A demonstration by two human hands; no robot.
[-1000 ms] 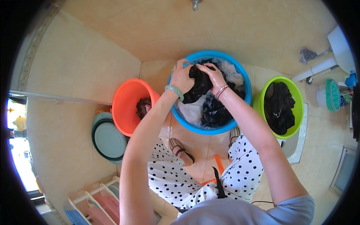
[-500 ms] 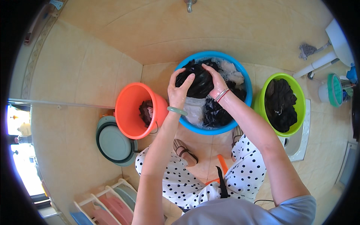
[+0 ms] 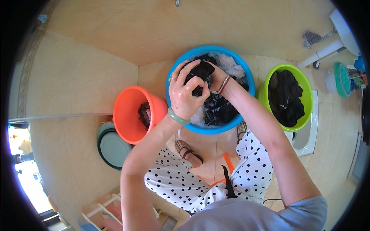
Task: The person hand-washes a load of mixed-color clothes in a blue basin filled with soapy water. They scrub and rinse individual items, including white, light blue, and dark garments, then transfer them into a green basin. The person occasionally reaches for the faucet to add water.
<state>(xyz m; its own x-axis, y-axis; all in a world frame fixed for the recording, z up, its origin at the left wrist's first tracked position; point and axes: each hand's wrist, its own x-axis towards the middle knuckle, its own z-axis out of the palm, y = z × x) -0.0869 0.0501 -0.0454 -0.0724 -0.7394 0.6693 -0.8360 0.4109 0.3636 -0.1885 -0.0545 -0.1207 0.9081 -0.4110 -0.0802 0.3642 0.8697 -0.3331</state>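
Over the blue basin (image 3: 252,90) I hold up a wet, bunched black garment (image 3: 202,71); its exact kind cannot be made out. My left hand (image 3: 185,90), with a ring and a green bangle, curls its fingers and thumb around the near left side. On the far right side my right hand (image 3: 219,79) is closed against the same bundle, its fingers mostly hidden behind it. Below, black clothes (image 3: 220,111) and a pale cloth (image 3: 233,66) soak in sudsy water.
To the left stands an orange bucket (image 3: 125,109) with a dark cloth (image 3: 144,114) inside, beside grey-green basins (image 3: 115,148). A lime-green bucket (image 3: 264,94) of black clothes stands right, by a white floor fixture (image 3: 308,140). A white rack (image 3: 101,210) is at lower left.
My left hand has turned over the black garment, its back now upward and its fingers curled. The bundle looks more tightly squeezed. The view has shifted slightly.
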